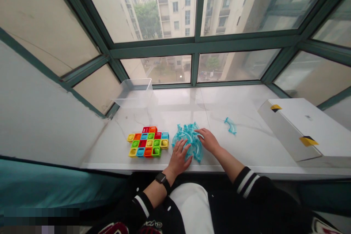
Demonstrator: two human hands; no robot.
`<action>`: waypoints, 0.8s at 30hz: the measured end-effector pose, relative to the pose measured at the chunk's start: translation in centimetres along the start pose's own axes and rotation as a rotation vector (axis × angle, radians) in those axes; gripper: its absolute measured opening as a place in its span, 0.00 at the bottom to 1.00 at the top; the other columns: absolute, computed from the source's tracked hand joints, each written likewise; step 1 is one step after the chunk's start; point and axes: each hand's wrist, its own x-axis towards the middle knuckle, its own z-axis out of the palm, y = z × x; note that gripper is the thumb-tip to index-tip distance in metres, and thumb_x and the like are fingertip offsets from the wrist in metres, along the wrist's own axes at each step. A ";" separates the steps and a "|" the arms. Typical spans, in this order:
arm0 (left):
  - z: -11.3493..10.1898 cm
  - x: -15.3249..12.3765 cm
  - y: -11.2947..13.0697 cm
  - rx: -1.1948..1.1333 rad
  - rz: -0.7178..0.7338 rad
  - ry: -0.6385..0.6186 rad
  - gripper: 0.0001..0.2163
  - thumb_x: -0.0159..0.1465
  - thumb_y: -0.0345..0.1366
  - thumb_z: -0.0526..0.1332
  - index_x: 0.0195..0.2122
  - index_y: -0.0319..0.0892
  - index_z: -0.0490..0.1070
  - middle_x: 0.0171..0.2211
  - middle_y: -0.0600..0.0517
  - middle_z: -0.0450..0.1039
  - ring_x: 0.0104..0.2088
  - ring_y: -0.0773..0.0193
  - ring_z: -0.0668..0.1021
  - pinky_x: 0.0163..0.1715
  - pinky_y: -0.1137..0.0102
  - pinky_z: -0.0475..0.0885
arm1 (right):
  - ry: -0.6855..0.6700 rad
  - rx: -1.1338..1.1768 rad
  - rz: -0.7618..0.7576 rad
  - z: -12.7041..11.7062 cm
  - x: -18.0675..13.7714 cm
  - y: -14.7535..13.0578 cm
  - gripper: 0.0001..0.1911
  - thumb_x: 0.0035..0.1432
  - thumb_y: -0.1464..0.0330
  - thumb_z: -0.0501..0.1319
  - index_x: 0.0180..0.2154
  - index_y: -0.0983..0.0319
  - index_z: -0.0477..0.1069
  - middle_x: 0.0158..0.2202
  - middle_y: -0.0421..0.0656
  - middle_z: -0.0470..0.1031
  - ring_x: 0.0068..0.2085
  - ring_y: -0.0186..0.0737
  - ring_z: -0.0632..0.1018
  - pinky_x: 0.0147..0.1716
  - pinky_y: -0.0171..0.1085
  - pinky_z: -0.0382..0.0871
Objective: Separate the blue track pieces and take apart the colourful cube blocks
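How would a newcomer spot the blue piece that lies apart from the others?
On the white sill, find the white box at the right. Between it and the right hand lies a small, curved, translucent blue piece. Unlike the cluster of blue pieces by that hand, it lies alone.

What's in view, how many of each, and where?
Pile of curved pieces: uncountable, translucent blue, centre
Blocks: about seventeen, red, orange, yellow, green, blue, left of pile
Loose curved piece: one, blue, right of pile
Bin: one, clear, back left
Box: one, white, right
Ledge: one, white, beneath these
Window frame: one, dark green, behind ledge
Buildings: several, pale, outside
Trees: some, green, outside
Fabric: count unclear, teal, lower left
Watch: one, black, left wrist
Sleeves: two, black, foreground
Left hand: one, on pile
Right hand: one, on pile
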 end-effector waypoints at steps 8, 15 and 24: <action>0.1 0.0 0.0 -0.010 -0.010 -0.005 0.31 0.69 0.38 0.60 0.73 0.46 0.54 0.71 0.42 0.59 0.73 0.46 0.58 0.70 0.43 0.60 | 0.080 0.062 0.051 0.3 -0.3 0.8 0.15 0.64 0.74 0.57 0.46 0.56 0.79 0.46 0.44 0.81 0.47 0.44 0.81 0.51 0.45 0.74; 0.1 0.1 -0.2 -0.009 0.000 0.007 0.33 0.69 0.39 0.60 0.74 0.46 0.52 0.71 0.42 0.60 0.72 0.46 0.61 0.70 0.44 0.61 | 0.183 0.170 0.158 -0.6 -0.6 0.9 0.13 0.64 0.68 0.58 0.44 0.55 0.80 0.45 0.43 0.83 0.42 0.44 0.82 0.46 0.43 0.76; 0.1 0.1 -0.1 -0.004 -0.012 0.011 0.30 0.69 0.39 0.60 0.72 0.47 0.56 0.70 0.43 0.61 0.72 0.46 0.61 0.70 0.45 0.60 | 0.225 0.316 0.315 -1.5 -1.0 0.4 0.15 0.61 0.58 0.62 0.45 0.56 0.81 0.34 0.41 0.82 0.33 0.42 0.78 0.37 0.41 0.72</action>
